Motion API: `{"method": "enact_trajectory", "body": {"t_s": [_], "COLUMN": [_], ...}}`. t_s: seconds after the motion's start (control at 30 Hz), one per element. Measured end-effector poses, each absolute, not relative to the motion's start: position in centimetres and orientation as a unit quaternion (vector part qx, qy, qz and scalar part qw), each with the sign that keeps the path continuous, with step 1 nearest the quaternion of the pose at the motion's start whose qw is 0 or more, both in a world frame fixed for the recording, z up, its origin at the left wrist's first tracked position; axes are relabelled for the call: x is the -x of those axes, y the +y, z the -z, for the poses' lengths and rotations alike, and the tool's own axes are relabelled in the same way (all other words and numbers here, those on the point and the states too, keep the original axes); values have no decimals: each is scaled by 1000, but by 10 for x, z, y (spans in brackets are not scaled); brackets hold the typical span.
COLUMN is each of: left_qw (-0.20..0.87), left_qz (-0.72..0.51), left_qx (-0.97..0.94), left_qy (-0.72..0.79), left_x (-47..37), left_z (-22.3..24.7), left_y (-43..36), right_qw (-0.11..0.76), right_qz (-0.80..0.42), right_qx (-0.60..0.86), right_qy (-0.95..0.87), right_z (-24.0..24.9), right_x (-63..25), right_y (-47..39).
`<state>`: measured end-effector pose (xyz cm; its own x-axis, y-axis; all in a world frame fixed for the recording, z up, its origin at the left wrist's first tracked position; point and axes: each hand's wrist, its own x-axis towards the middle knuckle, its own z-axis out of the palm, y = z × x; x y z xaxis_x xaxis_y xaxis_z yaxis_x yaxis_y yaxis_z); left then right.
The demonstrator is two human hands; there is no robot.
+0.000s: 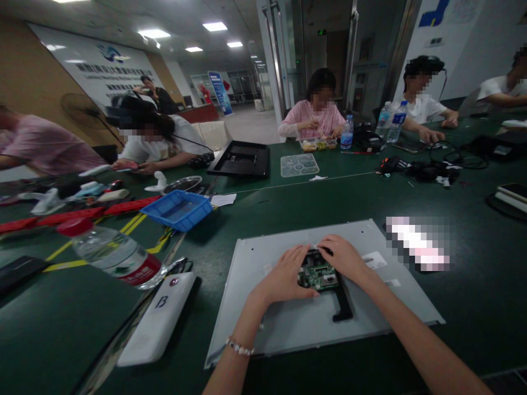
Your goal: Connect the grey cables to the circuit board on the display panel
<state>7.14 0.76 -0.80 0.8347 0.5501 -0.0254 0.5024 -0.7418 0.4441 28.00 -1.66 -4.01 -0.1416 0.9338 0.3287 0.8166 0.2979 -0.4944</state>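
Observation:
A green circuit board [317, 277] sits in a black plastic housing [343, 300], whose hooked arm reaches toward me. This lies on a flat grey metal panel [288, 323] on the table. My left hand [284, 277] is curved around the housing's left side, thumb near its lower edge and fingertips at the top. Bent over the top right corner, my right hand [343, 257] has its fingertips pressed together close to the left ones. What is between the right fingertips is hidden. A beaded bracelet [239, 346] circles my left wrist.
Left of the panel lie a white power bank [158, 318] and a tilted water bottle [117, 255]. Beyond them is a blue basket [178, 210]. A blurred-out phone-like object [418, 243] lies right. Several people sit around the green table [272, 206]; one eats opposite.

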Motion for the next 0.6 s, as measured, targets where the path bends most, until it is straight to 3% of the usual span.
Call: {"method": "enact_trajectory", "body": {"t_s": [0.6], "left_qw": [220], "left_qz": [-55], "left_qx": [-934], "left_qy": [277], "left_x": [-72], "left_z": [11], "left_y": [9], "right_qw": [292], "right_qz": [-106], "right_qx": [590], "right_qy": [-745], "right_z": [43], "right_x": [-282], "right_y": [-15]}}
